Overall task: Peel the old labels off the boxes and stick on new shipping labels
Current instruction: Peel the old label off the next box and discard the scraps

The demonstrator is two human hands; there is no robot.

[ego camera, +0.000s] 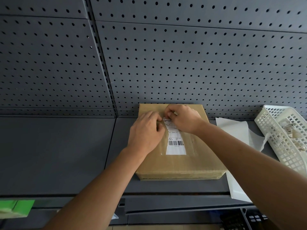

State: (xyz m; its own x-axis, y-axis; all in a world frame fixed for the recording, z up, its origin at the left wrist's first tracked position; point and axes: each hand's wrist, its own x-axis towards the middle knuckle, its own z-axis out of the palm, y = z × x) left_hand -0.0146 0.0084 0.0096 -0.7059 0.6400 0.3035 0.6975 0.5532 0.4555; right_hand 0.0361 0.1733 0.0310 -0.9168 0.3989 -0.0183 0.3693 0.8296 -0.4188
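A flat brown cardboard box [181,163] lies on the dark grey shelf [58,155]. A white label with a barcode [176,143] is stuck on the box top, its left side partly torn away. My left hand [146,133] rests on the box at the label's left edge, fingers curled against the paper. My right hand [182,118] is at the label's far end, fingertips pinching its top edge. The label's upper part is hidden under both hands.
White backing sheets [237,135] lie right of the box, partly under my right forearm. A white plastic basket [285,136] with paper scraps stands at the far right. A grey pegboard wall [149,55] rises behind. A green object [15,208] sits at lower left.
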